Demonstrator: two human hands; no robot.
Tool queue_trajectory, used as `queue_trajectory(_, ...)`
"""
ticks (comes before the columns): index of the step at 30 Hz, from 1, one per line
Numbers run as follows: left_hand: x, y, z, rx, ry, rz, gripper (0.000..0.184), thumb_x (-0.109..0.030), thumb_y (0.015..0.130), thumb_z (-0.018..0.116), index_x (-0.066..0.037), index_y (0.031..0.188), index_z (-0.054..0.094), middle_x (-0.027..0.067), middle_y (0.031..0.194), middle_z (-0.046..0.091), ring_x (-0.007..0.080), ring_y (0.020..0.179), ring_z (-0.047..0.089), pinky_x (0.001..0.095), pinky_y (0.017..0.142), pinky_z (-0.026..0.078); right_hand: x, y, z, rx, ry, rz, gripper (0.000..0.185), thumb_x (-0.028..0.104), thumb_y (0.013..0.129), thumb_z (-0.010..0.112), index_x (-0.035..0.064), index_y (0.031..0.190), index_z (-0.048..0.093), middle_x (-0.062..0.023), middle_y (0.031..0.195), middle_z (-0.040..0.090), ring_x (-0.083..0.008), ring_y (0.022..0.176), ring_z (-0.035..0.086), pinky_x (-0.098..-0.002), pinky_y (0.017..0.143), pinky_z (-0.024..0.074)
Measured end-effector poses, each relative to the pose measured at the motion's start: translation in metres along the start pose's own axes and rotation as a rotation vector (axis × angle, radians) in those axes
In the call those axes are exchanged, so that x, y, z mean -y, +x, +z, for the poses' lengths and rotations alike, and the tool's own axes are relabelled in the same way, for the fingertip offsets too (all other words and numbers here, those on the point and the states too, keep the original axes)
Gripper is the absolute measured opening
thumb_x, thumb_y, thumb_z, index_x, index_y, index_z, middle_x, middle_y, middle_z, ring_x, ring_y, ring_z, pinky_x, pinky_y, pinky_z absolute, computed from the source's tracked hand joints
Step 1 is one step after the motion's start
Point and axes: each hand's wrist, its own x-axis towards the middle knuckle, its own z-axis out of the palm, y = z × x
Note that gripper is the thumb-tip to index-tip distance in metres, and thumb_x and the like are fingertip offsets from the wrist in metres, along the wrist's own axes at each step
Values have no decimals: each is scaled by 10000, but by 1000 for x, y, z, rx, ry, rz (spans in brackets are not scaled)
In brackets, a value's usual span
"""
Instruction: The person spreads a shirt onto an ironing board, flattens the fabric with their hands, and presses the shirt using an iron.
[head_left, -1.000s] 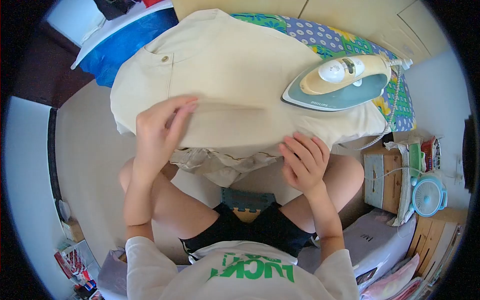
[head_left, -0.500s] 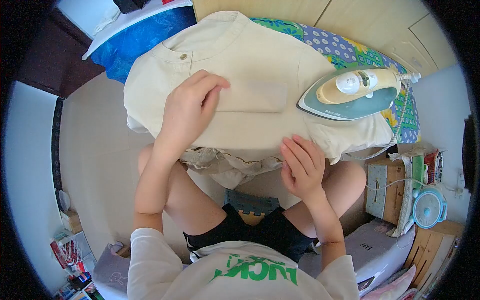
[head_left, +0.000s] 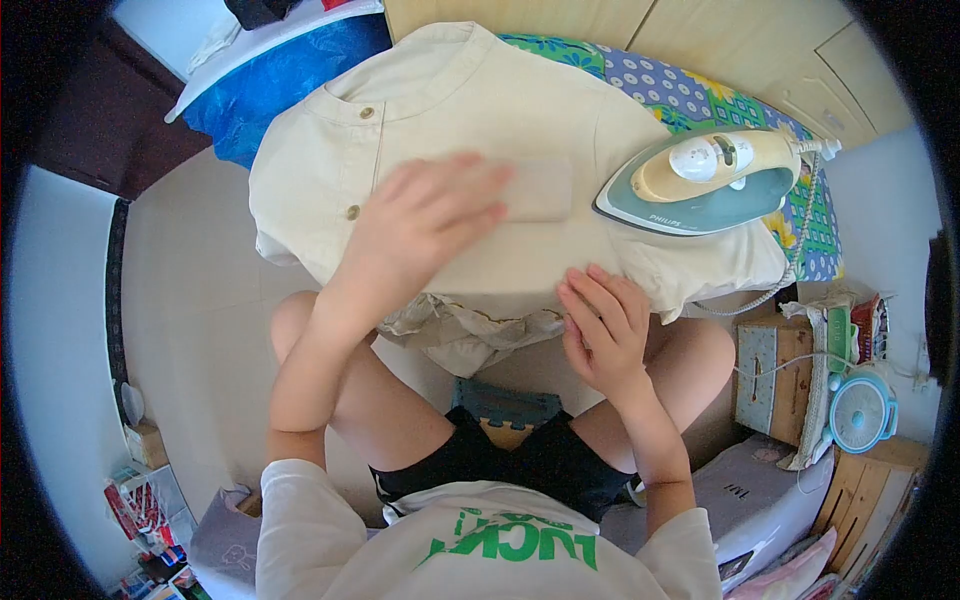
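Note:
A cream garment (head_left: 540, 110) with a round neckline and buttons lies spread over a patterned ironing board (head_left: 660, 92). My left hand (head_left: 425, 215), blurred by motion, is over the garment's chest, beside a pale rectangular patch (head_left: 540, 190); whether its fingers touch the cloth is unclear. At the garment's near edge rests my right hand (head_left: 608, 328), fingers extended and slightly spread, holding nothing. To the right, a teal and cream iron (head_left: 700, 185) lies on the garment, its tip pointing left.
The iron's cord (head_left: 800, 250) hangs off the board's right side. A blue fan (head_left: 861, 412) and wooden crates (head_left: 775, 380) stand at the right. Blue plastic (head_left: 285, 80) is at the upper left. Pale cabinets (head_left: 720, 35) line the back.
My left hand has moved up and to the right over the garment, uncovering a second button. The pale patch has come into view. My right hand has stayed near the edge.

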Motion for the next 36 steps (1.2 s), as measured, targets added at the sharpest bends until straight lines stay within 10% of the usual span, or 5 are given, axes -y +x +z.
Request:
queue_trajectory(11, -14, 4, -1, 79, -40, -195, 544, -221, 797, 615, -52, 1285, 443, 148, 1266, 493, 303, 1202, 435, 420, 1001, 336, 1, -1, 0, 22, -19, 7, 427, 94, 680, 599, 109, 1107, 610, -34, 1189, 554, -235, 1096, 504, -407, 894, 402)
queue_trajectory(20, 1, -20, -33, 418, -894, -328, 490, -247, 713, 683, -56, 1149, 569, 166, 1013, 574, 314, 933, 561, 360, 856, 416, 1, -1, 1, 5, 9, 1, 423, 77, 666, 608, 105, 1088, 615, -36, 1191, 554, -237, 1109, 497, -404, 893, 404)
queue_trajectory(22, -4, -12, -13, -56, -534, -159, 508, -299, 724, 673, -47, 1152, 564, 171, 1081, 571, 301, 992, 561, 376, 884, 420, 1, -2, 1, -1, 25, 5, 415, 71, 664, 607, 106, 1077, 619, -37, 1199, 551, -237, 1115, 493, -403, 896, 402)
queue_trajectory(31, -72, -42, 9, 258, -598, 353, 397, -271, 756, 643, -42, 1077, 602, 109, 1158, 569, 266, 1126, 519, 389, 955, 421, -5, -3, -2, -37, 110, -40, 362, 26, 676, 596, 63, 1035, 623, -91, 1126, 600, -292, 1093, 535, -431, 929, 399)
queue_trajectory(36, -75, -38, 5, -44, -401, 344, 352, -248, 743, 650, -58, 1037, 619, 83, 1130, 581, 252, 1105, 533, 379, 920, 449, 3, 9, -52, -9, 163, 87, 309, 30, 723, 573, 49, 1028, 621, -116, 1139, 596, -333, 1085, 536, -441, 934, 397)
